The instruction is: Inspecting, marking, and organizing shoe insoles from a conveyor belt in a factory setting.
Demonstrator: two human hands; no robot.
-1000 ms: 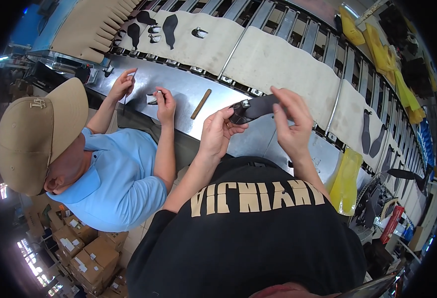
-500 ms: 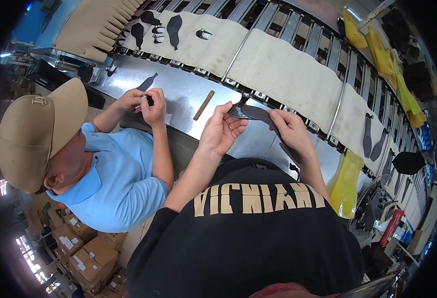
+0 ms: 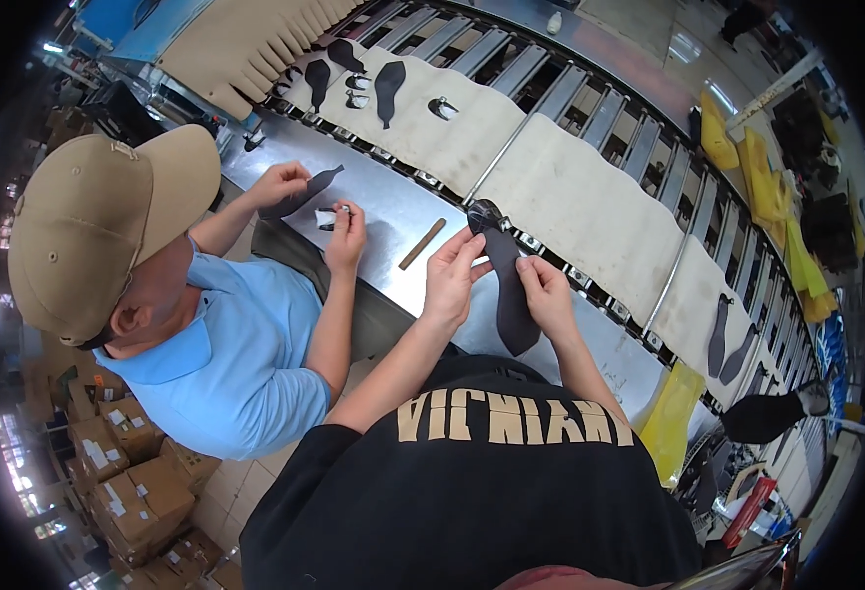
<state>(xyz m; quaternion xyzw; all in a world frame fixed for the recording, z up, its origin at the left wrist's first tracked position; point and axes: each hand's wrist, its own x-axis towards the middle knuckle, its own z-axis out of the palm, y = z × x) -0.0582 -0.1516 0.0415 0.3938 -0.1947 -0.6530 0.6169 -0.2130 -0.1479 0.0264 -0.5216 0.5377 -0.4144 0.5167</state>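
A dark grey shoe insole [image 3: 513, 305] hangs over the metal table in front of me, its wide end pointing down toward my shirt. At its narrow far end sits a glossy black heel cup [image 3: 487, 212]. My left hand [image 3: 455, 283] pinches the insole's left edge just below the cup. Along the right edge, the thumb and fingers of my right hand [image 3: 550, 300] are closed on the insole. A brown flat stick [image 3: 423, 244] lies on the table to the left of my hands.
At left a co-worker in a cap holds another dark insole [image 3: 290, 200] and a small black-and-white piece [image 3: 326, 218]. Beyond the metal table [image 3: 378, 202] runs a roller conveyor with a cream cloth belt [image 3: 590, 211], carrying several insoles. Yellow sheet [image 3: 670, 418] hangs at right.
The insole has turned from slanting rightward to nearly upright, its wide end now toward me. My right hand has moved a little left. The co-worker's hands have parted, one now on an insole.
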